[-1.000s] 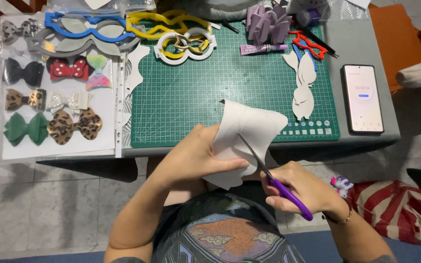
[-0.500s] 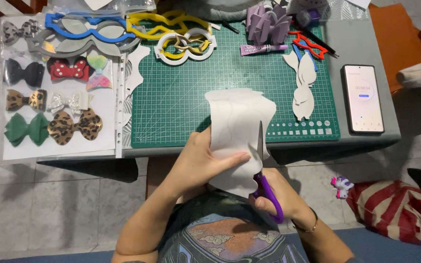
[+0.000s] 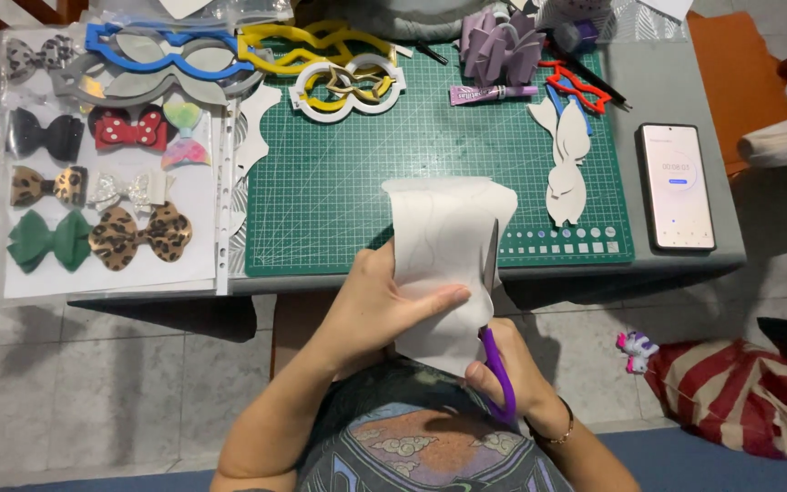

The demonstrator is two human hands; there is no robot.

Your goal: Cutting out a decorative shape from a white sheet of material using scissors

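At the near edge of the table (image 3: pixel 676 105), over the person's lap: the cutting goes on in the air, not on the mat.
Sheet: a white sheet (image 3: pixel 444 260) with faint curved outlines drawn on it is held upright between the two hands, its top edge over the lower part of the green cutting mat (image 3: pixel 357 164), its lower end near the belly.
Left hand (image 3: pixel 384 305): clenched on the sheet's left edge, thumb laid across the front, fingers behind.
Right hand (image 3: pixel 507 374): closed through the purple handles of the scissors (image 3: pixel 494 314); the blades point up along the sheet's right side and look nearly shut, with the sheet between them (the tip is hard to make out against the white).
Done so far, as I judge it: the right edge of the sheet already follows a wavy contour, so part of the outline seems cut; the top and left edges look straight and untrimmed.
Left to do: most of the drawn outline, by the look of it, since the sheet is in one large piece.
Finished pieces nearby: pale cut shapes (image 3: pixel 568 164) lie on the mat's right side, well apart from the hands.
Other things: a plastic sleeve of bows (image 3: pixel 93 196) at left, blue, yellow and white templates (image 3: pixel 248 55) at the far edge, a phone (image 3: pixel 678 187) at right, a glue tube (image 3: pixel 492 92).
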